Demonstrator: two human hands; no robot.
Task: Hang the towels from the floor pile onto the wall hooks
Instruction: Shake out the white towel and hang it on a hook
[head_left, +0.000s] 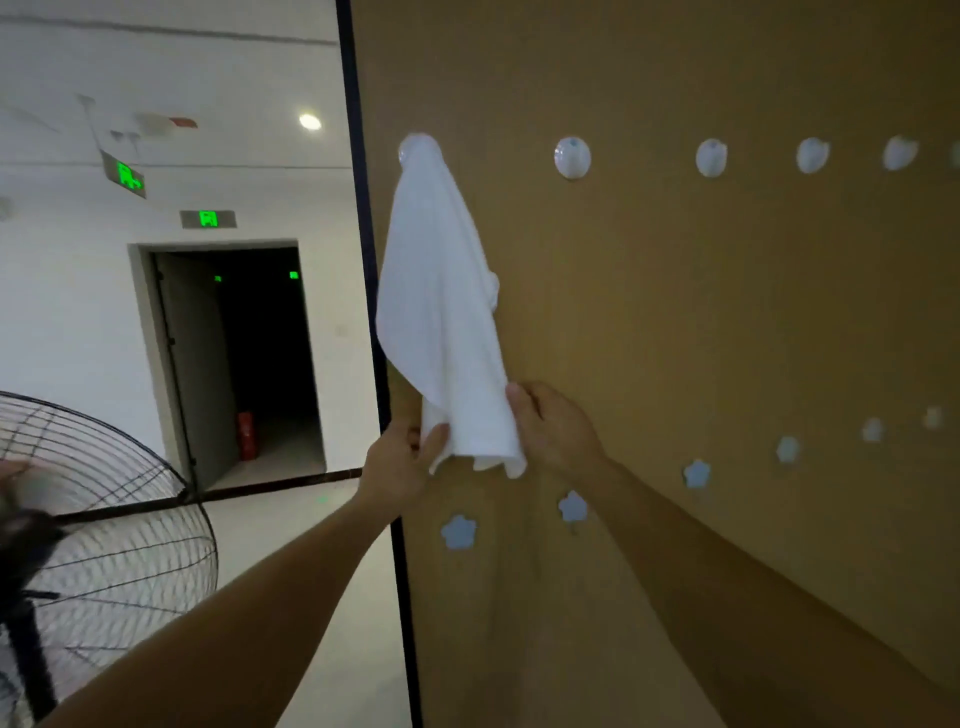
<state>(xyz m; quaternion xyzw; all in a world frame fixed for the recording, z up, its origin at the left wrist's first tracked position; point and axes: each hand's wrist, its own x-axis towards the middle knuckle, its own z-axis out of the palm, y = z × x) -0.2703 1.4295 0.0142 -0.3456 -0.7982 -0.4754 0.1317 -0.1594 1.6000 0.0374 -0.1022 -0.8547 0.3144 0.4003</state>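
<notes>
A white towel (441, 312) hangs from the leftmost round white hook (415, 146) in the upper row on the brown wall panel (727, 312). My left hand (400, 462) pinches the towel's lower left edge. On the other side, my right hand (550, 426) holds its lower right edge. Several more round hooks (572, 157) run to the right with nothing on them. A lower row of flower-shaped hooks (459, 532) slants up to the right, also bare. The floor pile is out of view.
The panel's dark left edge (371, 312) borders a white corridor with an open dark doorway (249, 353). A large black standing fan (104, 545) is at the lower left, close to my left arm.
</notes>
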